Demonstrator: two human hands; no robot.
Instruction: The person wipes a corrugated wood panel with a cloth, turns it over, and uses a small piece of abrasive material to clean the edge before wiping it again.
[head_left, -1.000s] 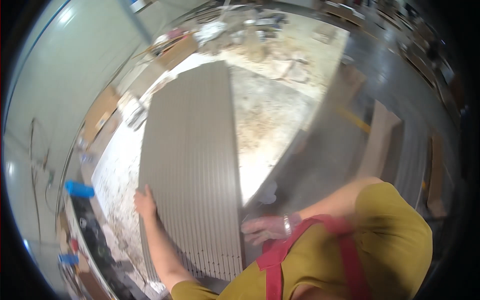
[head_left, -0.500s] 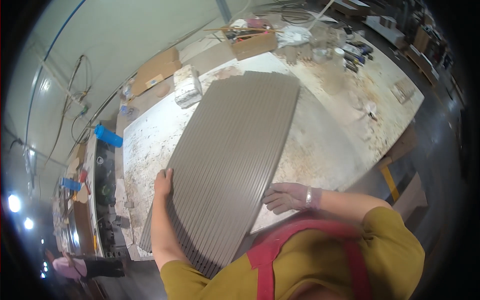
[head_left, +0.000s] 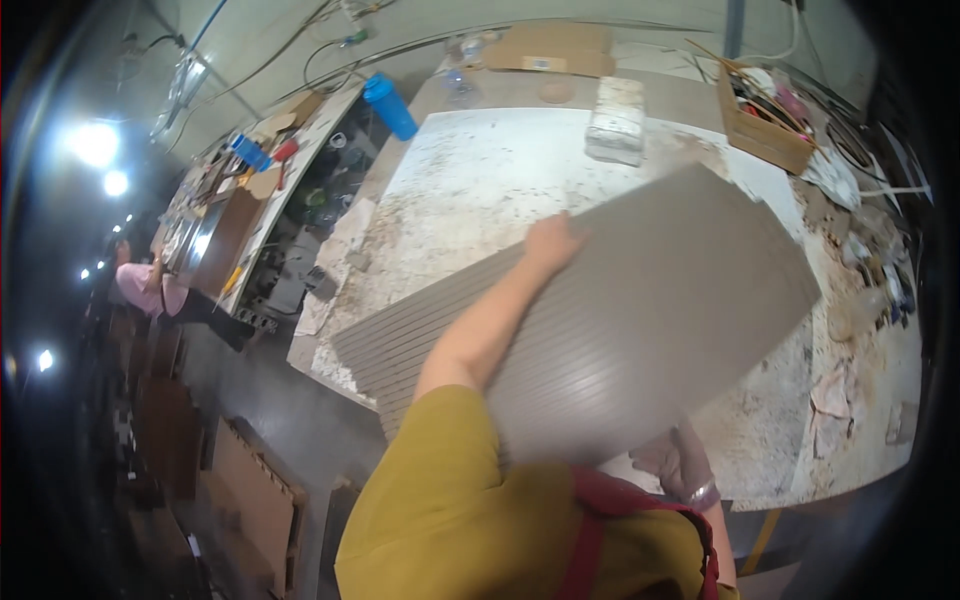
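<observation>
A broad layer of long grey-brown strips (head_left: 640, 310), packed side by side with stepped ends, lies slantwise across the white worktable. My left hand (head_left: 553, 243), bare, reaches over the strips to their far edge, its fingers bent around that edge. At the near edge is my right hand (head_left: 678, 462), in a thin glove with a band at the wrist. Its fingers are spread beside the strips, somewhat smeared by motion, and nothing shows in them.
A stained whitish block (head_left: 615, 122) stands behind the strips. A blue bottle (head_left: 390, 106) is at the table's far left corner. At the back right sits a cardboard box (head_left: 760, 130) of tools. Another person (head_left: 155, 288) is at the far left, beside a cluttered bench.
My view has swung to the left, so the table and strips appear turned and shifted right. My left hand stays at the strips' far edge; my right hand's fingers have straightened near the other edge.
</observation>
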